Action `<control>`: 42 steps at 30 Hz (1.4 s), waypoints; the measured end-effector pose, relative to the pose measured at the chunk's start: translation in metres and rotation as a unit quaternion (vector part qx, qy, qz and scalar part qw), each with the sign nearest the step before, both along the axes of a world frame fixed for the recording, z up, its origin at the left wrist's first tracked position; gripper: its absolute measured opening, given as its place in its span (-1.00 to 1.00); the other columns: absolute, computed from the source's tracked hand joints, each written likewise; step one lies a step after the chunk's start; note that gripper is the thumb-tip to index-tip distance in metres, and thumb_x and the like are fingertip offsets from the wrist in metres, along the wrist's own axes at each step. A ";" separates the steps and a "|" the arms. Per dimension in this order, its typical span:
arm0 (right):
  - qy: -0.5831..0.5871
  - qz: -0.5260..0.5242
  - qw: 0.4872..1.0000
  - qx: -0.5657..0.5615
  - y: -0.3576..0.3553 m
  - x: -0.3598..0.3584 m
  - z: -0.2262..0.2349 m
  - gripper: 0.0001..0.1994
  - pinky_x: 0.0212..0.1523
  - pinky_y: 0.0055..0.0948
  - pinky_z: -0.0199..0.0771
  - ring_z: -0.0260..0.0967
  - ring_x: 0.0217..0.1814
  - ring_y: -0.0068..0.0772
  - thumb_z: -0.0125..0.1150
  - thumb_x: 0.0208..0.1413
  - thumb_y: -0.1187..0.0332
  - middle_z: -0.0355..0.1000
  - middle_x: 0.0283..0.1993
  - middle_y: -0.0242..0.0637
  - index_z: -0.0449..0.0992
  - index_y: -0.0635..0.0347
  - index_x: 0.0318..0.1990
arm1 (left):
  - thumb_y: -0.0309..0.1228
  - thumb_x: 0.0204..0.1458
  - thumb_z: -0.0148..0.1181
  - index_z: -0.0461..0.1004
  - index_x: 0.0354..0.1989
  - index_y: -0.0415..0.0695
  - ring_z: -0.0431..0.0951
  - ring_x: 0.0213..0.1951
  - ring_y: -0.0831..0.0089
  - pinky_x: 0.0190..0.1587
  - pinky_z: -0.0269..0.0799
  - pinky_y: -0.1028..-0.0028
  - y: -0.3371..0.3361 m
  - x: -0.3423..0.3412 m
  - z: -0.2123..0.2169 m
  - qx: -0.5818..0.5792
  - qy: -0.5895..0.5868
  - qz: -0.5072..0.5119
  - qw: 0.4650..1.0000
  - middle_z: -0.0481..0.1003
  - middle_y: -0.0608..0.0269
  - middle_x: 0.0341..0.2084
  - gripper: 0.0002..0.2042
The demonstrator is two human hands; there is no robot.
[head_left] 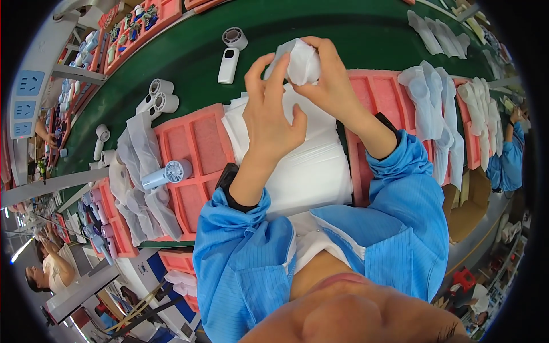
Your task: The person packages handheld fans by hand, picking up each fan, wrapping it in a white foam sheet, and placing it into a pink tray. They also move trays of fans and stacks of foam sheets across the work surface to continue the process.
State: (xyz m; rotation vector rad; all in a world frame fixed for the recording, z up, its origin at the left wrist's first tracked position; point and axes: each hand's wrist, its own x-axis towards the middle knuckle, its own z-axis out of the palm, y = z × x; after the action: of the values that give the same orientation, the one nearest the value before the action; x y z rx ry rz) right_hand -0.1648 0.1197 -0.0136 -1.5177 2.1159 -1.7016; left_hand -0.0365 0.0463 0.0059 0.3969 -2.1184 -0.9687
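Both hands are raised over a stack of white foam bags [311, 166] lying between pink foam trays. My right hand [329, 80] grips a white bagged item [300, 60] from the right and top. My left hand [269, 111] touches the same item from the left, fingers spread along its edge. What is inside the bag is hidden. Both forearms wear blue sleeves and dark wristbands.
A pink tray [197, 148] at left holds a pale blue handheld fan [166, 173]. White fans [230, 54] lie on the green conveyor belt [320, 23]. Bagged items [434, 108] pile on the right tray. Other workers sit at far left and far right.
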 end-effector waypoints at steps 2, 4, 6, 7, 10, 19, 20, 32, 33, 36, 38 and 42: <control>-0.071 0.027 0.997 0.001 0.000 0.004 0.004 -0.39 -0.07 -0.40 0.39 0.32 -0.02 -0.15 0.30 -0.25 0.55 0.27 0.01 -0.12 0.27 0.27 0.08 | -0.62 -0.29 0.30 0.44 -0.09 -0.17 0.46 -0.16 0.22 -0.23 0.45 0.41 -0.008 -0.001 -0.006 -0.046 0.026 0.019 0.998 0.31 0.09 -0.04 -0.54; -0.196 0.183 0.963 -0.023 0.005 0.008 0.013 -0.41 -0.07 -0.40 0.39 0.32 0.00 -0.19 0.29 -0.25 0.55 0.25 0.04 -0.12 0.27 0.28 0.06 | -0.59 -0.29 0.32 0.43 -0.11 -0.17 0.45 -0.12 0.23 -0.19 0.44 0.40 -0.017 0.000 -0.014 -0.135 0.074 0.044 0.987 0.21 0.07 0.07 -0.55; -0.256 0.255 0.932 -0.036 0.005 0.007 0.013 -0.42 -0.07 -0.40 0.39 0.31 0.01 -0.21 0.29 -0.24 0.54 0.25 0.06 -0.12 0.26 0.28 0.05 | -0.59 -0.28 0.33 0.44 -0.12 -0.15 0.44 -0.11 0.24 -0.16 0.43 0.40 -0.030 0.008 -0.015 -0.027 0.105 -0.043 0.993 0.21 0.07 0.07 -0.57; -0.146 0.239 0.960 -0.029 0.002 0.003 0.012 -0.43 -0.09 -0.40 0.40 0.33 -0.01 -0.18 0.29 -0.24 0.54 0.27 0.04 -0.10 0.27 0.29 0.04 | -0.59 -0.27 0.33 0.44 -0.14 -0.13 0.43 -0.09 0.24 -0.13 0.42 0.39 -0.037 0.012 -0.013 0.082 0.134 -0.127 0.979 0.20 0.07 0.08 -0.58; 0.081 0.193 0.978 -0.015 -0.002 -0.005 0.004 -0.45 -0.13 -0.39 0.42 0.37 -0.06 -0.11 0.29 -0.24 0.54 0.31 -0.01 -0.05 0.29 0.30 0.02 | -0.58 -0.27 0.35 0.44 -0.16 -0.10 0.40 -0.06 0.25 -0.07 0.38 0.38 -0.035 0.013 -0.006 0.203 0.198 -0.174 0.943 0.19 0.08 0.08 -0.59; 0.175 -0.043 0.980 0.089 0.001 0.014 0.003 -0.53 -0.35 -0.35 0.41 0.39 -0.29 0.06 0.27 -0.20 0.52 0.42 -0.28 -0.01 0.36 0.28 -0.03 | -0.50 -0.26 0.40 0.48 -0.35 -0.15 0.34 -0.03 0.27 -0.05 0.29 0.36 -0.013 0.010 -0.013 -0.044 0.216 0.071 0.973 0.24 0.14 0.00 -0.74; 0.175 -0.032 0.980 0.085 0.001 0.015 0.001 -0.54 -0.38 -0.37 0.41 0.41 -0.32 -0.02 0.29 -0.18 0.49 0.43 -0.29 -0.05 0.36 0.28 -0.03 | -0.49 -0.25 0.40 0.49 -0.40 -0.16 0.34 -0.04 0.28 -0.05 0.28 0.38 -0.013 0.009 -0.013 -0.095 0.222 0.083 0.967 0.25 0.16 -0.02 -0.78; -0.169 0.142 0.951 0.216 0.009 0.001 0.022 -0.61 -0.54 -0.55 0.34 0.32 -0.53 -0.58 0.33 -0.05 0.24 0.40 -0.42 -0.31 0.40 0.30 -0.14 | -0.42 -0.11 0.34 0.51 -0.45 -0.17 0.34 -0.34 0.60 -0.32 0.21 0.61 -0.018 0.008 -0.007 0.042 0.113 0.112 0.986 0.38 0.35 -0.27 -0.86; -0.148 0.119 0.965 0.182 0.009 0.004 0.023 -0.64 -0.54 -0.55 0.34 0.31 -0.56 -0.56 0.32 -0.05 0.22 0.40 -0.44 -0.30 0.42 0.30 -0.22 | -0.42 -0.11 0.34 0.51 -0.45 -0.17 0.34 -0.34 0.60 -0.32 0.21 0.61 -0.022 0.010 -0.005 0.044 0.112 0.113 0.986 0.38 0.35 -0.27 -0.86; -0.209 0.173 0.930 0.248 0.023 -0.008 0.039 -0.60 -0.47 -0.57 0.33 0.32 -0.48 -0.58 0.31 -0.03 0.18 0.41 -0.40 -0.33 0.42 0.25 -0.12 | -0.39 -0.08 0.32 0.53 -0.40 -0.16 0.31 -0.45 0.61 -0.33 0.21 0.61 -0.051 0.010 -0.001 0.401 0.130 -0.021 0.906 0.37 0.40 -0.44 -0.86; -0.238 0.201 0.909 0.276 0.026 -0.022 0.039 -0.58 -0.43 -0.58 0.32 0.32 -0.43 -0.60 0.30 -0.02 0.17 0.41 -0.39 -0.35 0.42 0.23 -0.07 | -0.38 -0.08 0.31 0.52 -0.40 -0.14 0.34 -0.46 0.56 -0.33 0.23 0.59 -0.063 0.005 -0.005 0.401 0.100 -0.032 0.910 0.38 0.38 -0.47 -0.86; -0.181 0.137 0.923 0.310 0.011 -0.080 0.020 -0.59 -0.49 -0.57 0.30 0.33 -0.50 -0.54 0.29 -0.05 0.07 0.43 -0.43 -0.29 0.44 0.23 -0.20 | -0.33 -0.08 0.30 0.50 -0.42 -0.11 0.43 -0.47 0.36 -0.34 0.31 0.47 -0.072 -0.007 -0.029 0.208 -0.007 0.054 0.977 0.40 0.25 -0.53 -0.85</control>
State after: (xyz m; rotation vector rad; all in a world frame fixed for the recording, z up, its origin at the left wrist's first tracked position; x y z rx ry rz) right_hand -0.2447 0.1304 0.0064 -1.1315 1.8742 -0.9783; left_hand -0.0438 -0.0253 -0.0235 0.7184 -1.8758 -1.3491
